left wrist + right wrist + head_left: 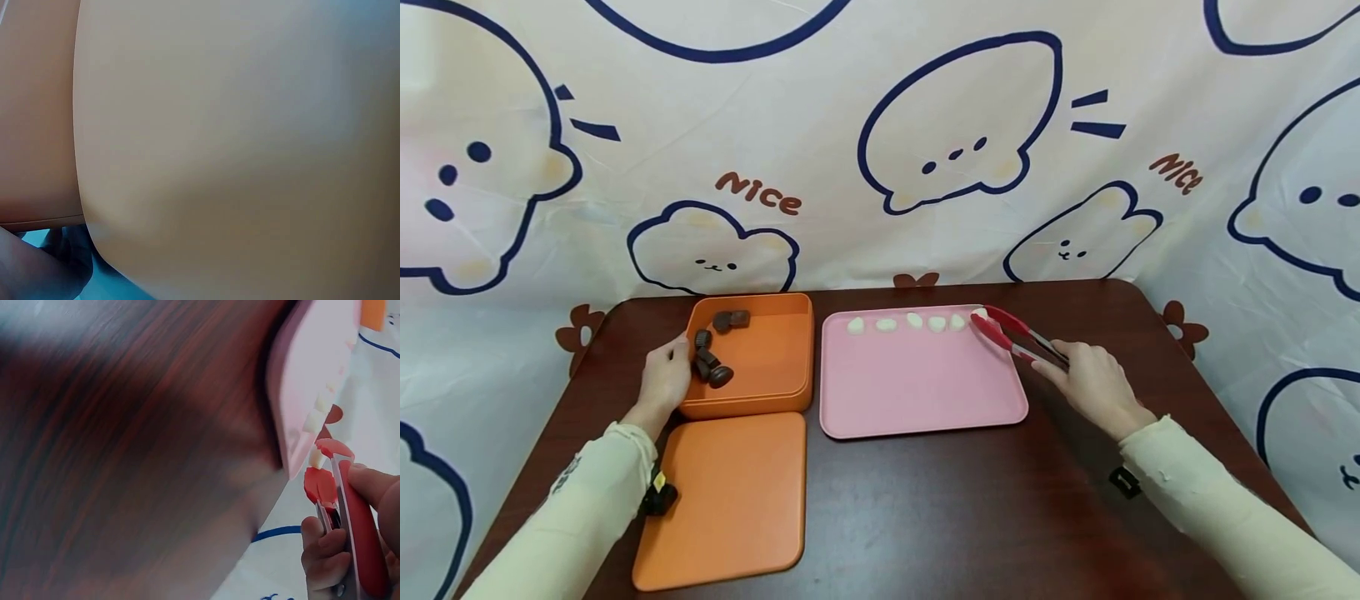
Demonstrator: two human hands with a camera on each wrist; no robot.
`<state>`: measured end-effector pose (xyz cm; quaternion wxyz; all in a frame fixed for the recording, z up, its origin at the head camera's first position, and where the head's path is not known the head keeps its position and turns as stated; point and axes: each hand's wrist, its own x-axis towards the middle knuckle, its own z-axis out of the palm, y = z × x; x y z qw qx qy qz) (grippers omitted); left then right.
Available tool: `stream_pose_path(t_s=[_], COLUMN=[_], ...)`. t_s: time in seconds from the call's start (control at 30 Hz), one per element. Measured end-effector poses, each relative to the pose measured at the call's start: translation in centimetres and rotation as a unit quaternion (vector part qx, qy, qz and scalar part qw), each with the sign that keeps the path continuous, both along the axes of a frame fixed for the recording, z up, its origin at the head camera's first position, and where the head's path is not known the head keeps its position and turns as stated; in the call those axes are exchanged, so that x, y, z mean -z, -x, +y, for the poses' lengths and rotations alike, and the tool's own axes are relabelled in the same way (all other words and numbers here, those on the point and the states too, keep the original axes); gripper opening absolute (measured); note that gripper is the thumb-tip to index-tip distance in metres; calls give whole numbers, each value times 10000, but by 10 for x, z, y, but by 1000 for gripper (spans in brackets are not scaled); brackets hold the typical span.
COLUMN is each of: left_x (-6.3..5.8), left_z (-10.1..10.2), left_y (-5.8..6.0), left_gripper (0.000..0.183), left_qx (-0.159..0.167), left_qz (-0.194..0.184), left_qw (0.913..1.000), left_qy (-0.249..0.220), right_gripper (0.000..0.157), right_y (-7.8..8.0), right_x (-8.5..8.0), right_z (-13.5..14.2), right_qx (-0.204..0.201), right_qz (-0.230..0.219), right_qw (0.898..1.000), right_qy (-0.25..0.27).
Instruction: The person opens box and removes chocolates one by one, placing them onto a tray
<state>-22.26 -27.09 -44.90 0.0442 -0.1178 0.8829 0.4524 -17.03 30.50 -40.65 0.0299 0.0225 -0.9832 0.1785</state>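
My left hand (664, 379) grips the left side of an orange box (771, 350). Several dark brown chocolate-like pieces (721, 377) lie in the box's left part. In my right hand (1097, 385) is a pair of red-tipped tongs (992, 331), reaching over the far right corner of a pink tray (917, 379). A small white piece (316, 457) sits between the tong tips in the right wrist view. Several more white pieces (886, 325) form a row along the tray's far edge. The left wrist view mostly shows an orange surface, with part of the left hand (37, 269) low at the left.
An orange lid (730, 500) lies flat in front of the box. The dark wooden table (925, 517) carries everything. Behind it and at both sides hangs a white cloth (842, 242) with cartoon drawings, close against the table's far edge.
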Motion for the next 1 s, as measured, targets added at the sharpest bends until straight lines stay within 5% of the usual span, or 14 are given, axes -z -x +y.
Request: stream_pose_path(t_s=[0.23, 1.0], left_x=[0, -1], left_z=[0, 0], left_y=[-2, -1], left_gripper=[60, 60], left_qx=[25, 26], left_qz=[10, 65], left_qw=[10000, 10000], left_qy=[-29, -63], right_gripper=[30, 33], right_y=[2, 1], right_x=[6, -2], right_z=[0, -4], right_qx=[-121, 43], right_qz=[75, 40], right_qw=[9995, 9998], right_qy=[-277, -174])
